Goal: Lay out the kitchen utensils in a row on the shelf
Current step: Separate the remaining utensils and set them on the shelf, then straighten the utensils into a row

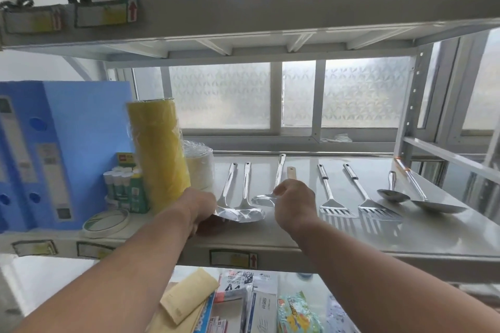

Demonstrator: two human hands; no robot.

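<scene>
Middle shelf point(338, 235), centre of frame: the row of utensils is mostly laid, handles pointing to the window.

From lower right going left: a large ladle point(433, 204), a small spoon point(392, 193), two slotted turners point(376, 207) point(334, 204), then a wooden-handled tool point(291, 172) whose head is hidden behind the right hand point(295, 204). Left of that lie three steel ladles.

Step in hand, as I judge it: aligning the left end of the row.

- Right hand: the grip looks pinched on the neck of the middle ladle point(270, 192), fingers narrow. Its bowl sits higher in frame than its neighbours', out of line.
- Left hand point(201, 208): at the shelf's front edge, touching the bowl of the leftmost ladle point(226, 197). I cannot tell whether its grip is closed on it or only resting. That bowl touches or overlaps the next ladle point(247, 199).

Next move likely calls for drawing the middle ladle toward the front edge and parting the two touching bowls for even gaps.

Containers: at left of frame, blue file boxes point(40, 157), contents unseen, and a carton of glue sticks point(121, 186) standing upright. A yellow wrapped roll point(159, 154) stands just beside the left hand.
</scene>
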